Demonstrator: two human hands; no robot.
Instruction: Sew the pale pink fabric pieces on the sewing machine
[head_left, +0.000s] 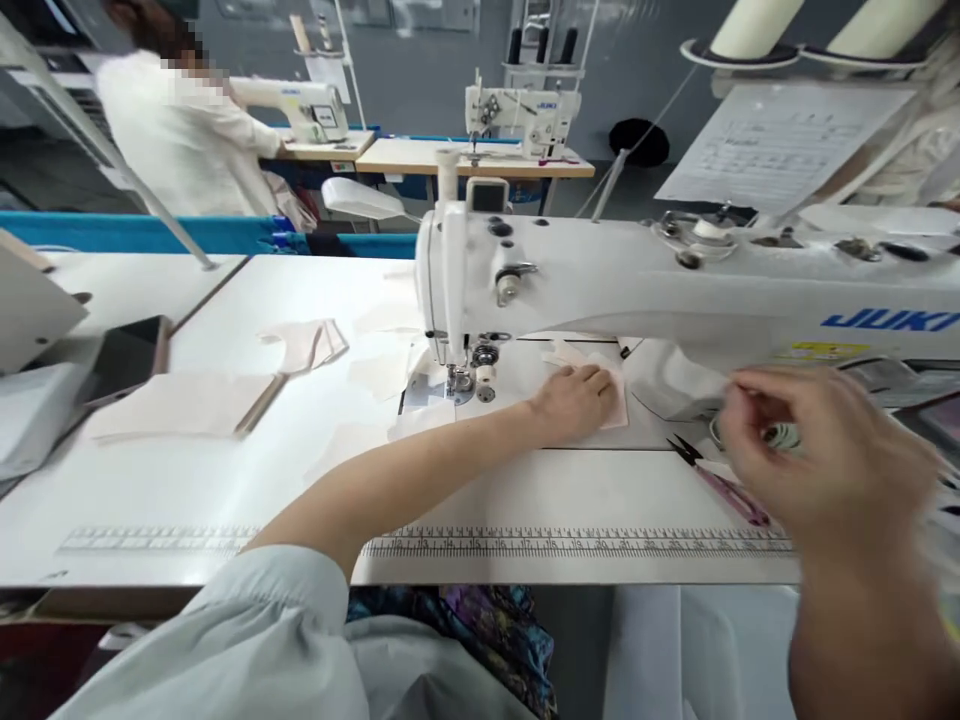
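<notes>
Head view: the left hand (574, 400) lies flat, fingers together, on a thin, limp pink fabric piece (611, 398) on the desk (225, 480); best pinched at an edge. The right hand (817, 450) is blurred, its grip unclear.

cam: head-worn | faces fwd+down | close over sewing table (225, 480) | single view, wide-angle, no 2nd cam

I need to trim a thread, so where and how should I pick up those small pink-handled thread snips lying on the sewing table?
Grip the pink-handled thread snips by the long pink handle, not the dark pointed blades. They lie flat, with the blades aimed up-left toward the white sewing machine. The handle trails down-right, nearest the right hand, so coming from the right and above looks safest.
</notes>
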